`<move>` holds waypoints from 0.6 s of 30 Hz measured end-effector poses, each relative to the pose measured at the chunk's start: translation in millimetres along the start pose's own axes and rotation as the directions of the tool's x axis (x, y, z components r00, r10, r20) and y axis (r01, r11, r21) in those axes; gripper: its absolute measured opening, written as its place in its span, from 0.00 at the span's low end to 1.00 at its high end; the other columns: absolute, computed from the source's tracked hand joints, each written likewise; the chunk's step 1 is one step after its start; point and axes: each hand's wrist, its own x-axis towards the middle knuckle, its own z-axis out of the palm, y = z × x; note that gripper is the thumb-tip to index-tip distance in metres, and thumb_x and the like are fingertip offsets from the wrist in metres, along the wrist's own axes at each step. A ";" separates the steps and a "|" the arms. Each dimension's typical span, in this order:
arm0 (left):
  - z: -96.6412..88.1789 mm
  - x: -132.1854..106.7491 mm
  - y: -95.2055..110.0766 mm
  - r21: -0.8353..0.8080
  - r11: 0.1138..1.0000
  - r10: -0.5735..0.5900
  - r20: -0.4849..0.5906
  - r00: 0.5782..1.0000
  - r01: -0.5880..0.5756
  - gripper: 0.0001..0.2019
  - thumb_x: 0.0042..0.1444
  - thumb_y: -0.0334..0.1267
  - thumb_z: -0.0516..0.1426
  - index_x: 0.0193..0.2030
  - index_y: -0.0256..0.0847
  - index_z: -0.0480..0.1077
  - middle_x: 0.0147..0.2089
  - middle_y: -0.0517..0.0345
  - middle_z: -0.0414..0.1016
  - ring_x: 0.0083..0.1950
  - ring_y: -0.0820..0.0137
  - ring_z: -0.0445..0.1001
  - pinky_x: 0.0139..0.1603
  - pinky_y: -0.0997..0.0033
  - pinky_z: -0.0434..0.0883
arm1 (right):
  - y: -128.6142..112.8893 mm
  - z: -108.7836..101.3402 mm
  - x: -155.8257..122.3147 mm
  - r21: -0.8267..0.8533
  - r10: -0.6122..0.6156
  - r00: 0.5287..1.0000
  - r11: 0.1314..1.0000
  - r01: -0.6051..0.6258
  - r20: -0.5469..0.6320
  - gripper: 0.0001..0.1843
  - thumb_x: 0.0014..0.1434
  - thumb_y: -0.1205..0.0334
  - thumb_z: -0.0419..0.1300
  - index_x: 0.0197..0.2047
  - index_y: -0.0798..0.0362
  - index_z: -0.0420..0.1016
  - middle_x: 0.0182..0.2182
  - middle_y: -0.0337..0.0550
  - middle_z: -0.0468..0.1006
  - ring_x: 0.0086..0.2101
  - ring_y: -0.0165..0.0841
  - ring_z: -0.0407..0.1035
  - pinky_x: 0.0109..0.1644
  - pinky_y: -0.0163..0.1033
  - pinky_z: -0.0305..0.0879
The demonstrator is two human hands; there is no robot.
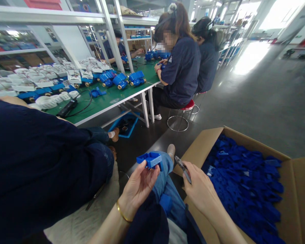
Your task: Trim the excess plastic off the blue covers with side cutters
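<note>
While left fingers (154,172) pinch a blue housing (149,159) (at their tips), right fingers (190,167) grasping pliers (181,164).

Probably pliers (183,169), partly hidden

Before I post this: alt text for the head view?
Left hand holds a small blue part while the right hand grips pliers, beside an open cardboard box full of blue pieces. Farther off, co-workers sit at a green-topped workbench.

The left hand (139,183) is facing palm up, thumb (138,171) and fingers (152,173) pinching, while the right hand (199,183) is gripping with its back uppermost, the bare forearms (221,215) reaching forward and the two hands hanging apart.
</note>
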 end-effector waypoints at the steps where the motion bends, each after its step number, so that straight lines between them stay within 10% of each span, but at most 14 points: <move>1: -0.1 -0.2 0.0 -0.002 1.000 0.001 0.000 1.000 -0.001 0.13 0.72 0.32 0.48 0.51 0.25 0.69 0.35 0.44 0.82 0.32 0.67 0.84 0.35 0.74 0.83 | 0.0 0.1 -0.2 0.001 0.001 1.000 1.000 -0.001 0.003 0.18 0.65 0.70 0.47 0.54 0.54 0.71 0.44 0.51 0.78 0.48 0.46 0.73 0.50 0.47 0.65; 18: -4.0 4.4 -0.9 0.033 0.999 0.013 0.017 1.000 -0.013 0.14 0.71 0.32 0.49 0.55 0.24 0.68 0.35 0.43 0.81 0.32 0.68 0.84 0.33 0.76 0.82 | 0.3 1.9 -1.1 0.012 0.000 1.000 1.000 0.000 0.008 0.19 0.65 0.70 0.47 0.54 0.54 0.71 0.45 0.52 0.79 0.49 0.46 0.72 0.51 0.47 0.65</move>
